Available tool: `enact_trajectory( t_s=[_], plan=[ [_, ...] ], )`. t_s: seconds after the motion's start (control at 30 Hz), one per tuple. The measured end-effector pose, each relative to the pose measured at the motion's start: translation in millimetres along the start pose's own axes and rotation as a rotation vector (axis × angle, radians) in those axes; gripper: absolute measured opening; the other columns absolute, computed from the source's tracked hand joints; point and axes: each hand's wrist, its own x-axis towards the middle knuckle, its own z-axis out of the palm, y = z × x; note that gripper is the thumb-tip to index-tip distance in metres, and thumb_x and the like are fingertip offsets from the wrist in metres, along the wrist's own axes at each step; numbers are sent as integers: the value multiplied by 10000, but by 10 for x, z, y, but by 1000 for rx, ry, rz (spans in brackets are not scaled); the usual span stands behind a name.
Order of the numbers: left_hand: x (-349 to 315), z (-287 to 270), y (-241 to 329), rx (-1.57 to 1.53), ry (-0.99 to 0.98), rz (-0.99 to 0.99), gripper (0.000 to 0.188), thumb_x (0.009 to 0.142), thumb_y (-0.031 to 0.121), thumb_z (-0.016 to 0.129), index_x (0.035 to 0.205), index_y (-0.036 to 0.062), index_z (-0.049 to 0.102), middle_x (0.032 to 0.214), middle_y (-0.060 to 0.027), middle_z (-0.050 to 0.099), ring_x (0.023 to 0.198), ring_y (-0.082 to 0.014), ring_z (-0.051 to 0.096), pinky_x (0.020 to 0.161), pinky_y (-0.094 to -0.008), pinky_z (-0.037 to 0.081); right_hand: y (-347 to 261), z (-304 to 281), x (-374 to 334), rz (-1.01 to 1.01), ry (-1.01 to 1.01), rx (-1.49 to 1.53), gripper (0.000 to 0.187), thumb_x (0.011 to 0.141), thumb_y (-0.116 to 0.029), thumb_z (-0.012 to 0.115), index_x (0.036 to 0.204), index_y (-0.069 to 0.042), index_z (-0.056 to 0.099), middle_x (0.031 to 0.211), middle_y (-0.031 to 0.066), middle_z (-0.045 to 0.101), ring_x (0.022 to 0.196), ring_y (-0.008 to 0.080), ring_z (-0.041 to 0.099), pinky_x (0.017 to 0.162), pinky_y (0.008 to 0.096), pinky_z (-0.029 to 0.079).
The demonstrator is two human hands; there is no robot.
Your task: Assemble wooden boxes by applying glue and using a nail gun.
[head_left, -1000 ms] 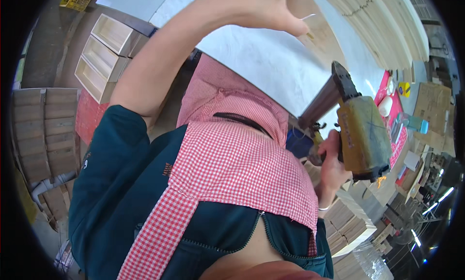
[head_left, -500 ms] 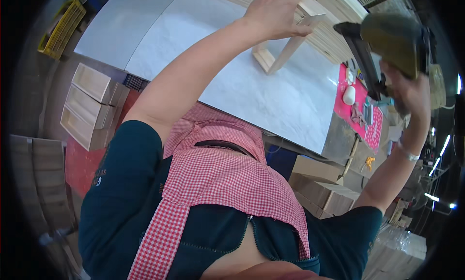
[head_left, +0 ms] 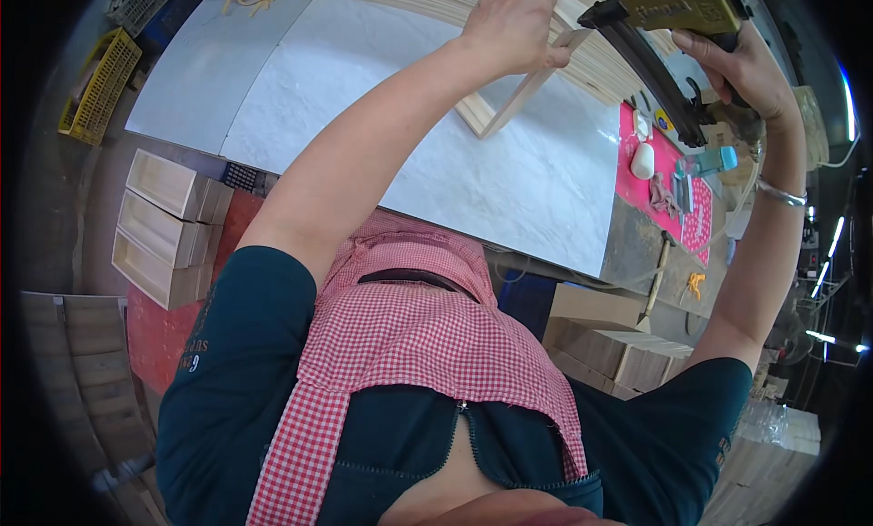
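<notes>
While left hand (head_left: 511, 28) grips frame (head_left: 518, 105) back from desk's (head_left: 509, 185) near edge, right hand (head_left: 750, 73) holds nailer (head_left: 682, 8); seat it square.

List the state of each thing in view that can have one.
Left hand: closed on the wooden frame
Right hand: closed around the nail gun
Wooden frame: held on edge over the tabletop
Nail gun: held aloft, nose near the frame, contact unclear
Three wooden trays: open
Bottle: lid on
Yellow crate: open-topped
Ceiling lights: lit
</notes>
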Motion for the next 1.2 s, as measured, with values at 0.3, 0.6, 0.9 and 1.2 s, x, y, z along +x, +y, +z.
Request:
enact_trajectory(
  t_s=[0.3,0.6,0.9,1.2],
  plan=[
    [-10,61,43,-36,23,-8,683,837,412,671,1273,-91,521,1265,-416,464,1090,-538,533,971,-560,481,52,-1,43,48,-44,-14,410,942,-333,736,1014,63,654,480,-9,501,313,74,405,333,181,341],
    [0,128,85,-43,-2,19,717,841,421,667,1305,-102,509,1257,-409,468,1088,-520,534,965,-560,482,-24,-51,35,286,-42,136,224,808,-129,842,870,-34,649,525,-5,542,372,82,456,331,214,337],
    [-21,-1,161,-34,-56,-31,711,818,372,719,1312,-96,514,1260,-406,458,1095,-520,533,974,-557,484,95,-63,-73,116,-43,-8,343,924,-295,745,950,34,653,502,8,524,348,99,433,351,214,359],
    [-342,-749,-392,-162,-55,-338,684,799,334,744,1295,-96,552,1267,-347,529,1165,-472,544,982,-506,496,1248,423,-1087,347,394,-91,362,846,-122,712,1166,12,608,852,90,625,655,150,556,585,292,467]
  ],
)
